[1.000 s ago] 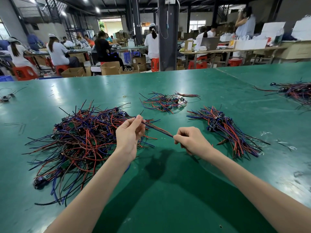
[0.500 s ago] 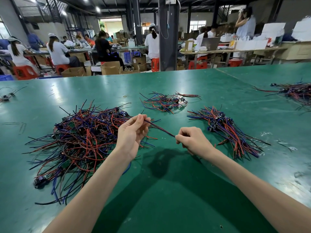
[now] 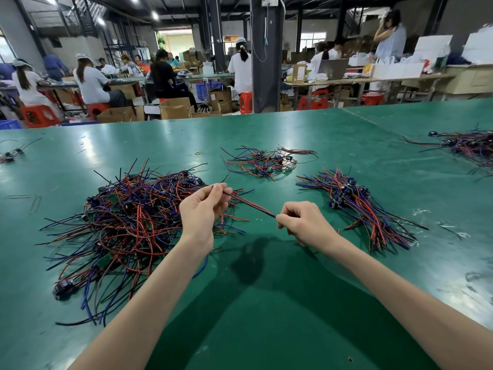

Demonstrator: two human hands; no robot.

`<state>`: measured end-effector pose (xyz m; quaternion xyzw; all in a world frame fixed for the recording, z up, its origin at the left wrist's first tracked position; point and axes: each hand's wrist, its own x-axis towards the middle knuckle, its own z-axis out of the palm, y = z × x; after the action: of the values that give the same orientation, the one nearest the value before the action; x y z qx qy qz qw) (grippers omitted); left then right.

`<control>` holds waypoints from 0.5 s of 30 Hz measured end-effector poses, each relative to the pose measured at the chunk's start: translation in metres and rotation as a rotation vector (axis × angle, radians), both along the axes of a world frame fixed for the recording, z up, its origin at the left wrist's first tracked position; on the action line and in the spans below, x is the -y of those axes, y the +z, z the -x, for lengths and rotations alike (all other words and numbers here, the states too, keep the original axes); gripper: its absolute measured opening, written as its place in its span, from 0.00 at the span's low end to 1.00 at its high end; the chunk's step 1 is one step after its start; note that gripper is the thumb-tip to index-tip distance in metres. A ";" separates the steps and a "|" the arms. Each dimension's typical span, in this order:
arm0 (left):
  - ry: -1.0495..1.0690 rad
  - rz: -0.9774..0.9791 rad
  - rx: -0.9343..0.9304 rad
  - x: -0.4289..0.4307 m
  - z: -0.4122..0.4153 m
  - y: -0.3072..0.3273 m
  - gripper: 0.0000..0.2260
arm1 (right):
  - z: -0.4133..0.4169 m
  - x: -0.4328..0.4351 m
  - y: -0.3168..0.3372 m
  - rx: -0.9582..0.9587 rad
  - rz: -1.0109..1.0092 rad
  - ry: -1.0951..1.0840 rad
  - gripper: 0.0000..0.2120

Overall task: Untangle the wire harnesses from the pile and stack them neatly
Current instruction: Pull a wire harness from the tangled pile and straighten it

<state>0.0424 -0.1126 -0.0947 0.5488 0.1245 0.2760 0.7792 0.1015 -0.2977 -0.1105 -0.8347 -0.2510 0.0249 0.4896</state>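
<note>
Left hand (image 3: 201, 212) and right hand (image 3: 301, 221) are each pinching an end of one wire harness (image 3: 250, 205), stretching it taut between them beside the tangled pile (image 3: 128, 225).

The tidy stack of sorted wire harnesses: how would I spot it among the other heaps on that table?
Start at the big green table and find the person's right hand, which pinches a wire harness. Just to its right lies the stack. Unlike the sprawling tangled pile on the left and the small loose cluster farther back, its wires all run the same way.
</note>
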 end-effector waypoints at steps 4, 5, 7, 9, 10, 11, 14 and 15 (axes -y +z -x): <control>-0.131 0.165 0.037 0.006 0.004 0.006 0.07 | -0.003 0.001 -0.001 -0.019 -0.008 -0.018 0.11; -0.159 0.189 0.045 0.007 0.004 0.008 0.07 | -0.004 0.001 -0.001 -0.026 -0.011 -0.020 0.12; -0.233 0.227 0.057 0.010 0.005 0.011 0.07 | -0.005 0.002 -0.001 -0.036 -0.013 -0.025 0.12; -0.331 0.248 0.052 0.015 0.007 0.011 0.09 | -0.006 0.002 -0.001 -0.042 -0.008 -0.029 0.12; -0.386 0.240 0.041 0.019 0.007 0.010 0.09 | -0.007 0.003 -0.001 -0.045 -0.006 -0.030 0.12; -0.439 0.221 0.027 0.022 0.008 0.009 0.09 | -0.007 0.003 -0.002 -0.049 -0.006 -0.032 0.12; -0.510 0.187 0.015 0.026 0.009 0.007 0.08 | -0.006 0.004 -0.002 -0.057 -0.011 -0.038 0.11; -0.497 0.201 0.023 0.023 0.008 0.008 0.08 | -0.006 0.004 -0.002 -0.057 -0.011 -0.038 0.12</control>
<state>0.0344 -0.1360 -0.0872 0.4791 0.0040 0.0687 0.8750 0.1077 -0.3021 -0.1126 -0.8355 -0.2212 0.0382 0.5015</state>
